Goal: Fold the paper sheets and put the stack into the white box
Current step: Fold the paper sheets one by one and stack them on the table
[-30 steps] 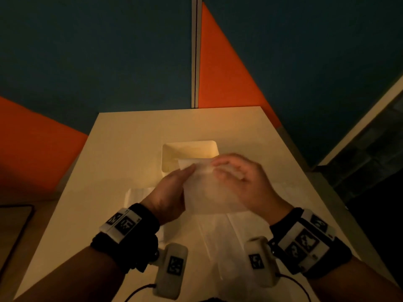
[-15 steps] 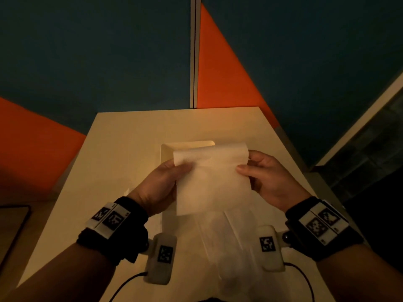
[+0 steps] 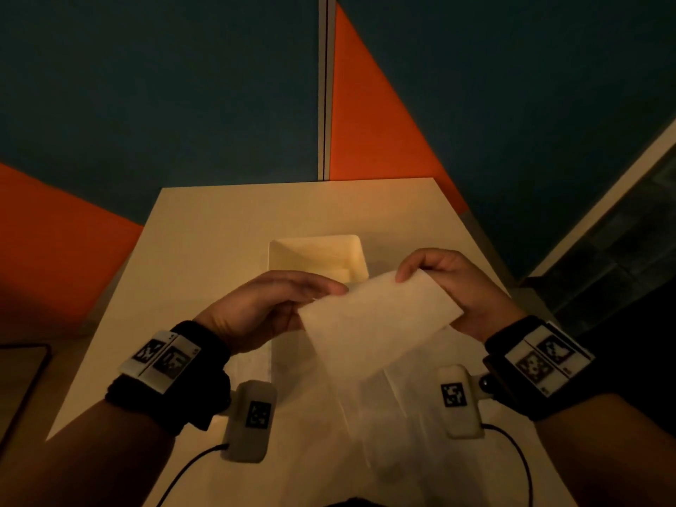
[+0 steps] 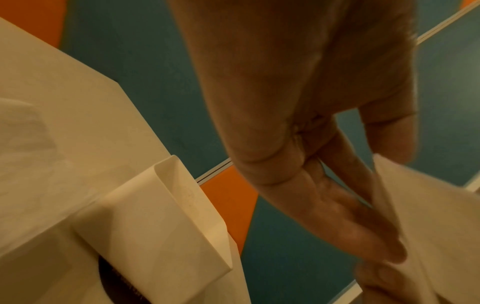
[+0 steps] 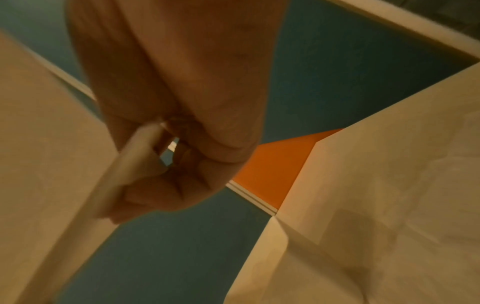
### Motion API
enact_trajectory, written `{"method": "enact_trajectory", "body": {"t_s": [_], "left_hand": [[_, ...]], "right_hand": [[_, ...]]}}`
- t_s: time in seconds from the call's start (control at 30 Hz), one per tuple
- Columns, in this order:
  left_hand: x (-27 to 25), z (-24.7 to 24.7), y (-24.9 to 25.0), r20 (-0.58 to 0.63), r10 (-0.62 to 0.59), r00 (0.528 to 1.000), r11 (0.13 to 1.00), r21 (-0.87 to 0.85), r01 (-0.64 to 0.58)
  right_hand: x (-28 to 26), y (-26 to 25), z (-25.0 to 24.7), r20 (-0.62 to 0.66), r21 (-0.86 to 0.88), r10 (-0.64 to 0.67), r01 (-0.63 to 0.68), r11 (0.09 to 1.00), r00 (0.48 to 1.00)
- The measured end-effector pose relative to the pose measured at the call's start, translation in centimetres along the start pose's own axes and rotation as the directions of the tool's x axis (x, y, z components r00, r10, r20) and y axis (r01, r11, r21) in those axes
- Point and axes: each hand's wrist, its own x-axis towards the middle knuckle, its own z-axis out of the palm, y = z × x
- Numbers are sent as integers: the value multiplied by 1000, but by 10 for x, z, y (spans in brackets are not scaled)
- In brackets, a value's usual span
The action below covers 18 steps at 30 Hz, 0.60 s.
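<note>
The left hand has its grip on the near-left edge of a folded paper sheet, thumb on top and fingers stretched long beneath; in the left wrist view the fingers lie flat against the sheet's underside with the thumb closing on it from the other side. The right hand has its grip clenched on the opposite end, thumb on the upper face at the far corner and the curled fingers behind; the right wrist view shows the paper's thick folded edge pinched between thumb and fingers. Between the two hands the sheet is lifted off the counter and tilted, its right end higher and farther away than its left.

Just beyond the hands, the white box stands open on the counter; the sheet's far edge overlaps the box's near rim in the head view, though the paper is not inside it. Below the held sheet, more paper sheets lie flat on the counter close to the person, their outlines faint in the dim light.

Both wrists carry black bands with square printed markers. Behind the counter stands a wall of dark blue and orange panels.
</note>
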Motion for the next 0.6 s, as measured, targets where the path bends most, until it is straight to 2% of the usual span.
{"method": "enact_trajectory", "body": {"t_s": [0.2,0.3,0.4,0.47,0.53,0.6], "left_hand": [[10,14,-3,50,-19,999,998,53,17],[12,12,-9,24,-19,1000,992,125,16],[7,2,-13,-93,-5,996,996,91,13],[-1,-6,-16,-180,11,984,999,42,-3],[-10,-16,-23,-297,-1,955,1000,4,2],[-19,-25,-30,-414,-34,910,999,4,40]], "right_hand": [[6,-7,23,171,-149,-31,57,987,985],[7,-7,24,179,-110,-19,39,993,984],[12,7,10,44,-7,50,-50,999,998],[18,31,-3,-151,-136,138,-159,978,979],[23,62,-18,-332,-370,208,-330,869,920],[23,95,-33,-405,-536,264,-461,707,875]]}}
